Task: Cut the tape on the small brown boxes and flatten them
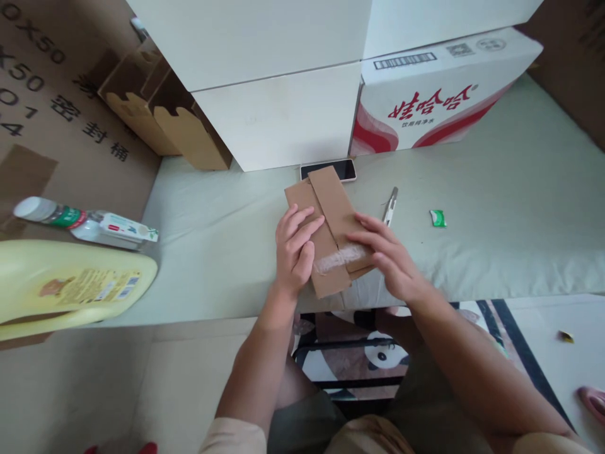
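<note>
A small brown cardboard box, flattish and tilted, lies near the front edge of the cloth-covered surface. Crumpled clear tape crosses its near end, and a flap there stands slightly apart. My left hand rests on the box's left part, fingers stretched over the cardboard toward the middle seam. On the right edge lies my right hand, its fingers extended and apart, touching the cardboard near the tape. Just beyond that hand is a slim utility knife. Behind the box, partly covered by it, lies a phone.
White cartons and a red-printed water carton stand behind. At left are a yellow jug, a clear bottle, open cardboard boxes and a large carton. A green packet lies right.
</note>
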A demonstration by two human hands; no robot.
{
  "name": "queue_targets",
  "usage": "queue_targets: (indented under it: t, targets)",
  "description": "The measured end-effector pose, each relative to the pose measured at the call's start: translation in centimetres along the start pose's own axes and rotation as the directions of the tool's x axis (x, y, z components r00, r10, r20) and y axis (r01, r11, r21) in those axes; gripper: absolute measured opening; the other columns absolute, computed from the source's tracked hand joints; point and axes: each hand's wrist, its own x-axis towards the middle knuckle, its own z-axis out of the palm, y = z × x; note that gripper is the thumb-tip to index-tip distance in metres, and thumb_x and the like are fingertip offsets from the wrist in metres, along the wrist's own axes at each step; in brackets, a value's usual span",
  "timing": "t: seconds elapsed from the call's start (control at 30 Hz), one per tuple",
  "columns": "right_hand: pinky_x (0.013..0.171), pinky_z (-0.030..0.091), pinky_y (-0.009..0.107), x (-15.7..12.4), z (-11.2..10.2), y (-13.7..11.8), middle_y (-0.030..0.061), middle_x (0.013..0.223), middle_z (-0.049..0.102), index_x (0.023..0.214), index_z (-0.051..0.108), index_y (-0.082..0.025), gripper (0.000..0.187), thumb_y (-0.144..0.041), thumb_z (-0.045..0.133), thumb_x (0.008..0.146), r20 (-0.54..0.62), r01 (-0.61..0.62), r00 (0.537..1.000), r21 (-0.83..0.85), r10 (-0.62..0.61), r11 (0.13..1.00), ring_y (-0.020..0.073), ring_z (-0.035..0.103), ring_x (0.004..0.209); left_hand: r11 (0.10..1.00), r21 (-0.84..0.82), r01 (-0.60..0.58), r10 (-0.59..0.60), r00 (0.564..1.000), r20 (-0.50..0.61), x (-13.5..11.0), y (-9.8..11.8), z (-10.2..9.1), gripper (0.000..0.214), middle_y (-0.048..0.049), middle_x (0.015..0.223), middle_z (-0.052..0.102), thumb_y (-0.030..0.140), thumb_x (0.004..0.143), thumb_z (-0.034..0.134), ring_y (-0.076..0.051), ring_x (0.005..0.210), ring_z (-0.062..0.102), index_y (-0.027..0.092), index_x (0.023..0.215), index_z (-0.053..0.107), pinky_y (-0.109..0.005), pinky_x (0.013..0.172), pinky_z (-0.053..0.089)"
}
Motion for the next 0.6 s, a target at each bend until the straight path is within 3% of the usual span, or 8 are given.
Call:
queue_targets:
  t: [0.07, 0.13, 0.23, 0.3, 0.37, 0.43, 0.5, 0.6]
  targets:
    - [0.101, 0.057, 0.049, -0.1, -0.5, 1.4, 0.0142, 0.130, 0.067, 0.120, 0.073, -0.023, 0.044, -0.048, 0.041, 0.104, -0.207, -0.136, 0.972, -0.112, 0.110, 0.984, 0.0289, 0.068, 0.117, 1.000, -0.014, -0.019, 0.018, 1.000, -0.018, -0.1, -0.2, 0.0, 0.052, -0.0087, 0.146, 0.066, 0.050, 0.106, 0.034, -0.028, 0.151, 0.048, 0.027, 0.132, 0.073, -0.056, 0.131, 0.033]
    - [0.087, 0.058, 0.047, 0.0, -0.9, 2.9, 0.0126, 0.106, 0.069, 0.119, 0.073, -0.022, 0.041, -0.047, 0.048, 0.099, -0.305, -0.357, 0.914, -0.291, 0.268, 0.888, 0.0271, 0.069, 0.092, 0.999, -0.029, -0.042, 0.041, 0.999, -0.032, -0.1, -0.4, 0.1, 0.049, -0.0078, 0.147, 0.066, 0.047, 0.106, 0.037, -0.028, 0.151, 0.048, 0.027, 0.133, 0.072, -0.056, 0.131, 0.032]
    - [0.078, 0.054, 0.045, 0.2, -1.0, 4.6, 0.0130, 0.101, 0.070, 0.128, 0.070, -0.022, 0.045, -0.046, 0.057, 0.092, -0.181, -0.502, 0.852, -0.549, 0.491, 0.669, 0.0289, 0.066, 0.084, 0.998, -0.042, -0.056, 0.054, 0.998, -0.041, -0.1, -0.4, 0.2, 0.046, -0.0070, 0.148, 0.065, 0.044, 0.106, 0.038, -0.027, 0.151, 0.047, 0.028, 0.133, 0.072, -0.054, 0.131, 0.033]
    - [0.075, 0.052, 0.043, 0.6, -0.9, 5.1, 0.0145, 0.102, 0.072, 0.122, 0.070, -0.022, 0.040, -0.042, 0.059, 0.090, -0.115, -0.506, 0.809, -0.634, 0.576, 0.585, 0.0299, 0.066, 0.082, 0.999, -0.030, -0.044, 0.043, 0.998, -0.046, -0.1, -0.3, 0.4, 0.046, -0.0066, 0.147, 0.065, 0.044, 0.106, 0.038, -0.027, 0.152, 0.046, 0.028, 0.133, 0.072, -0.053, 0.131, 0.033]
    - [0.073, 0.050, 0.041, 0.8, -1.0, 5.2, 0.0128, 0.089, 0.070, 0.109, 0.070, -0.021, 0.028, -0.034, 0.060, 0.086, -0.117, -0.528, 0.778, -0.653, 0.617, 0.543, 0.0294, 0.065, 0.077, 1.000, -0.010, -0.028, 0.027, 0.997, -0.066, -0.2, -0.1, 0.7, 0.048, -0.0066, 0.146, 0.066, 0.046, 0.106, 0.037, -0.027, 0.151, 0.047, 0.028, 0.133, 0.072, -0.053, 0.131, 0.033]
    - [0.070, 0.048, 0.039, 0.8, -1.6, 4.9, 0.0063, 0.071, 0.063, 0.103, 0.067, -0.022, 0.022, -0.027, 0.059, 0.083, -0.149, -0.575, 0.771, -0.580, 0.619, 0.577, 0.0269, 0.060, 0.068, 1.000, 0.008, -0.020, 0.021, 0.994, -0.107, -0.4, 0.1, 1.2, 0.050, -0.0073, 0.145, 0.066, 0.047, 0.106, 0.035, -0.028, 0.149, 0.048, 0.027, 0.132, 0.073, -0.052, 0.131, 0.032]
    - [0.064, 0.046, 0.036, 0.3, -2.6, 4.1, -0.0006, 0.062, 0.054, 0.106, 0.064, -0.024, 0.024, -0.025, 0.054, 0.084, -0.182, -0.584, 0.808, -0.365, 0.560, 0.725, 0.0225, 0.055, 0.059, 0.999, 0.033, -0.017, 0.022, 0.989, -0.149, -0.6, 0.5, 1.9, 0.052, -0.0083, 0.144, 0.067, 0.047, 0.106, 0.033, -0.028, 0.148, 0.049, 0.025, 0.131, 0.073, -0.051, 0.131, 0.031]
    - [0.062, 0.050, 0.033, -1.2, -4.1, 1.8, -0.0030, 0.071, 0.058, 0.121, 0.060, -0.027, 0.034, -0.029, 0.056, 0.088, -0.162, -0.316, 0.935, 0.025, 0.316, 0.948, 0.0185, 0.059, 0.063, 0.995, 0.098, -0.007, 0.025, 0.982, -0.189, -0.8, 1.2, 2.8, 0.056, -0.0086, 0.142, 0.067, 0.045, 0.107, 0.028, -0.027, 0.147, 0.049, 0.024, 0.131, 0.073, -0.049, 0.130, 0.030]
